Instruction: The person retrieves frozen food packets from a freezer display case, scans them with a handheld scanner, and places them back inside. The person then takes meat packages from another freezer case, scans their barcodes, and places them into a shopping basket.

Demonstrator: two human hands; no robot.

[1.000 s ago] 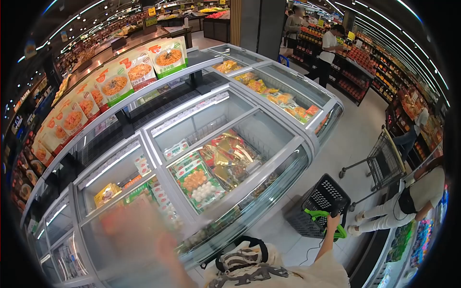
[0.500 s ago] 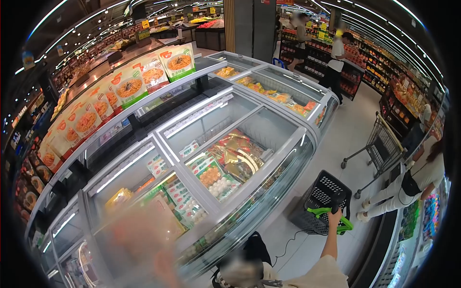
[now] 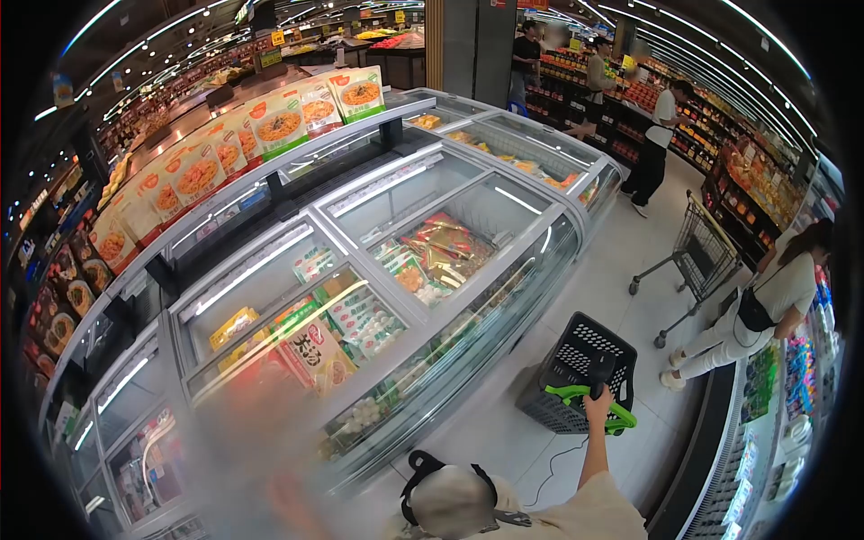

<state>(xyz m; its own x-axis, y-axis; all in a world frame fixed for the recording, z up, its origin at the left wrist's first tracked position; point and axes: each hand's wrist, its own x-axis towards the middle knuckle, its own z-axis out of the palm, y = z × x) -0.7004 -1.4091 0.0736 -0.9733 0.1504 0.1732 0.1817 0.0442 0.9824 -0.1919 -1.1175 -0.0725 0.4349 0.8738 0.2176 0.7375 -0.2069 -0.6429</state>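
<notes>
At the lower right, my right hand (image 3: pixel 596 407) is closed around the black handle of a dark grey shopping basket (image 3: pixel 576 351) with a green carrying handle. The perforated basket stands on the floor, its inside partly hidden by the handles. A skin-toned blur in the lower left appears to be my left hand (image 3: pixel 279 468), close to the lens; its fingers cannot be made out. Behind this blur lies a glass-topped freezer (image 3: pixel 396 310). Under its glass are a white and red food package (image 3: pixel 315 355), green and white bags (image 3: pixel 360 319) and red-gold packs (image 3: pixel 450 243).
Boxed noodle packs (image 3: pixel 279 126) line the shelf above the freezer. A shopping cart (image 3: pixel 688 256) stands in the aisle to the right, beside a person in white trousers (image 3: pixel 756 306). Farther back, another person (image 3: pixel 657 144) stands near stocked shelves. A thin cable (image 3: pixel 553 472) hangs by my arm.
The view has shifted, and the basket with my right hand sits slightly further left in the picture. More of the white and red package shows. Another person in dark clothes appears at the back.
</notes>
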